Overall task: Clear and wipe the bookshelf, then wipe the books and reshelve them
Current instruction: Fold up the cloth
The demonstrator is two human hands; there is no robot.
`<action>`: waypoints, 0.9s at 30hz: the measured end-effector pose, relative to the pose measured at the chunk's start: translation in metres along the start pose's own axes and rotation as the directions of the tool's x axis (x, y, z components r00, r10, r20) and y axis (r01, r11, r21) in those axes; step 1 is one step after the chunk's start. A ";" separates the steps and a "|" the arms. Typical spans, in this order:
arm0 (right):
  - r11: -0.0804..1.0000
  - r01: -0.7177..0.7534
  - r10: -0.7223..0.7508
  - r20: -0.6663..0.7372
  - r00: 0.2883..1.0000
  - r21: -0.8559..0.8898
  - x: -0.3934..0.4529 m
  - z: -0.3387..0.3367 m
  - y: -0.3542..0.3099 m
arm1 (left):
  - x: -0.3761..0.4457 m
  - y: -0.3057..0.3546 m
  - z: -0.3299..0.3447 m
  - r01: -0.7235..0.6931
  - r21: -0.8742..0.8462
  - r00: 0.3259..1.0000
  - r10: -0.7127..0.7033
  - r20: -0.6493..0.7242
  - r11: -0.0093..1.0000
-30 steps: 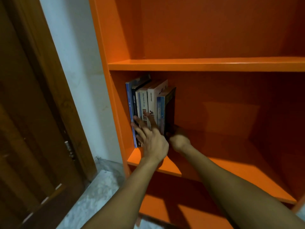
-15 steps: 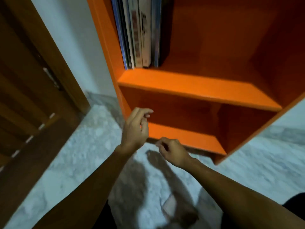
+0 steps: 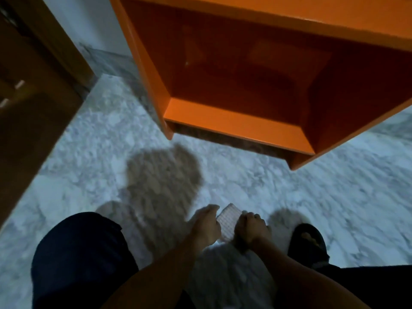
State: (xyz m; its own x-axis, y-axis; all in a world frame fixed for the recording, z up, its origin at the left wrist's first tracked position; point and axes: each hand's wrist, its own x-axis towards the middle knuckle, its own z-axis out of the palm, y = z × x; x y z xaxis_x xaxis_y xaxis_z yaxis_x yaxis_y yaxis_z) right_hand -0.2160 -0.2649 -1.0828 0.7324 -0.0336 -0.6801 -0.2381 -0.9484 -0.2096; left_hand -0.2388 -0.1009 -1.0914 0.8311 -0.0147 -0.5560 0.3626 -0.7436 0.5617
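Orange bookshelf [image 3: 240, 128] stands on marble floor [image 3: 93, 166].

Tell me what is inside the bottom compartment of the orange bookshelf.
Nothing shows inside the bottom compartment of the orange bookshelf: only its bare orange floor and dark back panel. The upper right part is cut off by the frame, so anything there cannot be seen.

Bare floor [image 3: 245, 186] lies open before the bookshelf [image 3: 240, 128]; a door [image 3: 33, 121] bounds the left, seemingly.
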 end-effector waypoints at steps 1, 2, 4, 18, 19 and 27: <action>0.999 0.014 -0.015 0.014 1.000 0.048 0.001 0.001 0.001 | 0.000 0.003 0.002 0.010 -0.014 1.000 -0.010 -0.009 1.000; 0.995 0.046 -0.049 0.038 0.998 0.090 0.005 0.002 0.002 | 0.001 0.007 0.001 0.025 -0.019 1.000 -0.025 -0.007 1.000; 0.981 0.110 -0.121 0.062 0.991 0.161 0.008 -0.009 0.002 | 0.006 0.013 -0.005 0.044 -0.041 0.999 -0.044 -0.018 0.998; 0.788 0.336 -0.364 -0.049 0.930 0.516 -0.082 -0.227 -0.037 | -0.053 0.172 -0.179 -0.052 -0.504 0.998 0.036 -0.042 0.862; 0.791 0.339 -0.352 -0.073 0.933 0.509 -0.104 -0.252 -0.036 | -0.066 0.195 -0.195 -0.063 -0.527 0.998 0.066 -0.014 0.847; 0.744 0.337 -0.294 -0.170 0.941 0.577 -0.288 -0.446 -0.029 | -0.181 0.381 -0.317 -0.143 -0.535 0.946 0.274 0.174 0.833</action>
State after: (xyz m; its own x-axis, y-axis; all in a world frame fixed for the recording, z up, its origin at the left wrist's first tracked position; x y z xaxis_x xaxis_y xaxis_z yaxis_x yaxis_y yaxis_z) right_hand -0.1353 -0.3685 -0.5681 0.8673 0.1937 -0.4585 -0.2983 -0.5352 -0.7903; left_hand -0.1175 -0.1698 -0.5824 0.8122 -0.3339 -0.4783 0.4085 -0.2598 0.8750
